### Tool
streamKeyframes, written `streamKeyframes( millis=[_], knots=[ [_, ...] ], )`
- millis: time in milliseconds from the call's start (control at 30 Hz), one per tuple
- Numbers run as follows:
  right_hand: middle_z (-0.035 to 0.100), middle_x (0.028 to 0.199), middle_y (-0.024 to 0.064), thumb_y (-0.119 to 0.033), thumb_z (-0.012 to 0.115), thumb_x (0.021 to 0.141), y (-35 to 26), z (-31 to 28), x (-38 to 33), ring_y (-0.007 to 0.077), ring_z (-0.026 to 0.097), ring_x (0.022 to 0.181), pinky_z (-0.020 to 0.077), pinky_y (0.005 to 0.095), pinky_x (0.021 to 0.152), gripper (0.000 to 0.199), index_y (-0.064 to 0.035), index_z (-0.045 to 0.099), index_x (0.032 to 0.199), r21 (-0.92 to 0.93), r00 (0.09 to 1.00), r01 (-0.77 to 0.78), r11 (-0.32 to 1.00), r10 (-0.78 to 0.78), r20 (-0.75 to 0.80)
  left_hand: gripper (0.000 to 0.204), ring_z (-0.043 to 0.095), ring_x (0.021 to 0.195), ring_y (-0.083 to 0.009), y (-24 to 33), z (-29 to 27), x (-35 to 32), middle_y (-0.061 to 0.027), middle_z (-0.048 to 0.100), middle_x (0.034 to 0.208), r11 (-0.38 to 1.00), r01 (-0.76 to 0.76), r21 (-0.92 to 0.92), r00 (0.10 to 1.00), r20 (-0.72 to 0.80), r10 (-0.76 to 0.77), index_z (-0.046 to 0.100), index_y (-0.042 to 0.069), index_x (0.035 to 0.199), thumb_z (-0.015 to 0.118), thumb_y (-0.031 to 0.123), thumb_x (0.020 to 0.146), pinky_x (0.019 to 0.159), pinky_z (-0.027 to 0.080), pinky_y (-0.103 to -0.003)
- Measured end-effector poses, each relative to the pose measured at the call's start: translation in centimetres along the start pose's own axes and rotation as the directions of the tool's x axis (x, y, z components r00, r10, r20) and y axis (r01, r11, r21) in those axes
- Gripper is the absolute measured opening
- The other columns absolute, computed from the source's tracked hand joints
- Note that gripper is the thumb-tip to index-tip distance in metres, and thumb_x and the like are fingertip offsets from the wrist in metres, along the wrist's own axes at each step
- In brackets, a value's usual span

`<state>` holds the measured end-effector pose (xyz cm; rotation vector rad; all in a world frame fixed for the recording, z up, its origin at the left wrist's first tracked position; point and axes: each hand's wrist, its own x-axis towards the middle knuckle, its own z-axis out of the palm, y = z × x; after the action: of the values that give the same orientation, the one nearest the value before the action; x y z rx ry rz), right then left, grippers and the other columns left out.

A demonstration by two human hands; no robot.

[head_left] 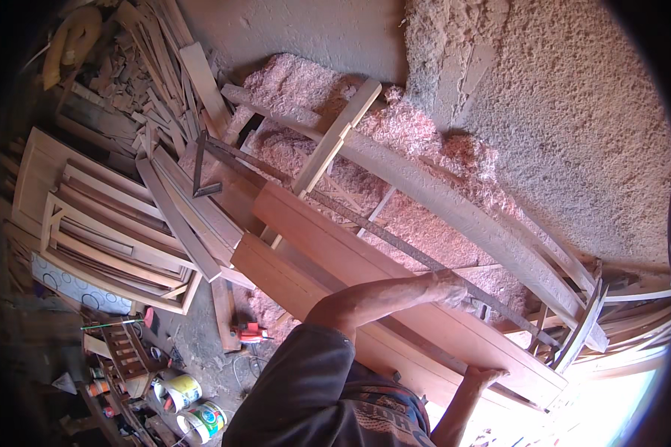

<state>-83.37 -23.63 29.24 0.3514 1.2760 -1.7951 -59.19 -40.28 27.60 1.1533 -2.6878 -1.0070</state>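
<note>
Two hands on one reddish wooden panel (395,298) — your left hand (451,287) pressed flat on its upper face, your right hand (484,376) curled around its near edge — two paint tins (194,406) well below-left.

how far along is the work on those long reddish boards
Done, by the look of it: heaps of pink shavings lie behind, and two smooth reddish boards sit side by side. In hand: the left hand rests on the upper board near a long metal bar; the right hand grips the lower board's edge. Left: finished frames are stacked nearby, but these boards are not yet joined.
</note>
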Motion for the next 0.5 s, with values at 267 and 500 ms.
streamKeyframes(
  millis=[267, 500],
  knots=[
    [0.039, 0.158, 0.0164, -0.088, 0.025, 0.085, 1.0, 2.6, -0.6, 0.0395, 0.040, 0.144, 0.0337, 0.0620, 0.118, 0.106, -0.0109, 0.030, 0.158, -0.051, 0.970, 0.052, 0.997, -0.038, 0.240, 0.060, 0.070, 0.066, -0.0313, -0.5, -1.5, -1.2, -0.0127, 0.068, 0.065, 0.984, 0.071, 0.164, 0.995, -0.079, -0.059, 0.071, 0.008, 0.068, 0.057, 0.061, 0.094, 0.072, 0.055, -0.046],
    [0.036, 0.160, 0.0165, -0.089, 0.044, 0.080, 1.4, -0.7, 3.4, 0.0403, 0.033, 0.147, 0.0276, 0.0654, 0.118, 0.112, -0.0124, 0.027, 0.159, 0.026, 0.942, -0.083, 0.996, 0.070, 0.328, 0.016, 0.068, 0.087, -0.0291, 3.0, -3.9, -13.5, -0.0092, 0.070, 0.090, 0.996, -0.071, -0.053, 0.597, -0.802, 0.000, 0.071, 0.010, 0.091, 0.075, 0.026, 0.089, 0.081, 0.052, -0.045]
  ],
)
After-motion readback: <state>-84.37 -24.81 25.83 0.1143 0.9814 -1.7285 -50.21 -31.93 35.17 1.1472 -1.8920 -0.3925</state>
